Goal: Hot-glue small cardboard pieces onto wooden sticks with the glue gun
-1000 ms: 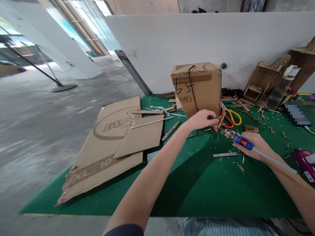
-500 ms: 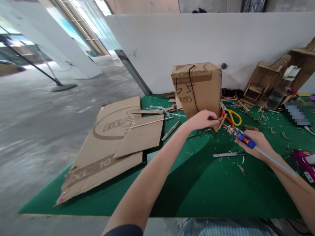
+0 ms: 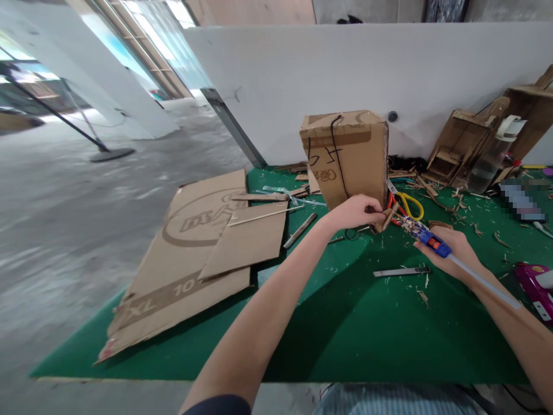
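Note:
My left hand is closed on a small cardboard piece at the lower right corner of an upright cardboard box with black marks. My right hand is wrapped round a blue glue gun, its tip pointing left at the cardboard piece, a short gap between them. Cardboard shreds cling to the front of the gun, and a long clear glue stick sticks out of its back. Yellow-handled scissors lie just behind the gun's tip.
Flat cardboard sheets cover the left of the green table. A utility knife lies in front of my hands. At the right are a clear bottle, a phone, wooden-looking structures and a magenta tool. A white panel stands behind.
The glue gun and my right hand have shifted very slightly to the right. My left hand keeps its hold on the cardboard piece.

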`<state>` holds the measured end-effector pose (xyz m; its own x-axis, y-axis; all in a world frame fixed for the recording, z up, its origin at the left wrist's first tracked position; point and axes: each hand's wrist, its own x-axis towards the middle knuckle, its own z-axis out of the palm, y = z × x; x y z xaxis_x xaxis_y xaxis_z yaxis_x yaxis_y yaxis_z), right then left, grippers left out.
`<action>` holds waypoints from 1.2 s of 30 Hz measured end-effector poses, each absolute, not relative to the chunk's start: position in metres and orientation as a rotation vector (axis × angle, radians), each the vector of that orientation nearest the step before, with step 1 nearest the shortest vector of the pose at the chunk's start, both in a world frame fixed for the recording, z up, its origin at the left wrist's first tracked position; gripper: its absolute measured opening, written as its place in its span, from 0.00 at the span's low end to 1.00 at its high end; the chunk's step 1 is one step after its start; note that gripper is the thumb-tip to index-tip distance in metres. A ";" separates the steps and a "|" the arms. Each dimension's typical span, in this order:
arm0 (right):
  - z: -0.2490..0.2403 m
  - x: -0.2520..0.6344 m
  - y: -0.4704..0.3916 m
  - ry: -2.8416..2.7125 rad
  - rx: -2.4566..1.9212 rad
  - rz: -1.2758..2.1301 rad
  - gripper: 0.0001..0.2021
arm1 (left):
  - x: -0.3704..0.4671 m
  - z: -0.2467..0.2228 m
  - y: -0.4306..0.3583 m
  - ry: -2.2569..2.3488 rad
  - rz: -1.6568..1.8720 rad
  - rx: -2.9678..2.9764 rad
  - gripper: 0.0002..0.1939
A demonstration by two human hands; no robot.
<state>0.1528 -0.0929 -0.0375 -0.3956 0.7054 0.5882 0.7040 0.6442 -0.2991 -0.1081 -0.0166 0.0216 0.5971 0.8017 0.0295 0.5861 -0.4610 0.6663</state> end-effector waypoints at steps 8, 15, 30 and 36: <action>-0.038 0.153 -0.093 -2.105 -1.106 -0.001 0.13 | -0.109 0.020 -0.016 1.090 0.495 2.156 0.10; -0.038 0.152 -0.094 -2.104 -1.087 0.033 0.10 | -0.108 0.014 -0.011 1.170 0.598 2.248 0.06; -0.042 0.151 -0.091 -2.110 -1.188 -0.011 0.13 | -0.099 0.023 -0.026 1.284 0.470 2.890 0.10; -0.043 0.153 -0.090 -2.126 -1.195 -0.002 0.15 | -0.099 0.023 -0.027 1.252 0.487 2.908 0.11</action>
<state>0.1525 -0.0905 -0.0431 -0.3396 0.7523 0.5645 0.7536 0.5768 -0.3154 -0.0988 -0.0266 0.0229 0.6488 0.6995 0.2997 0.7182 -0.6930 0.0628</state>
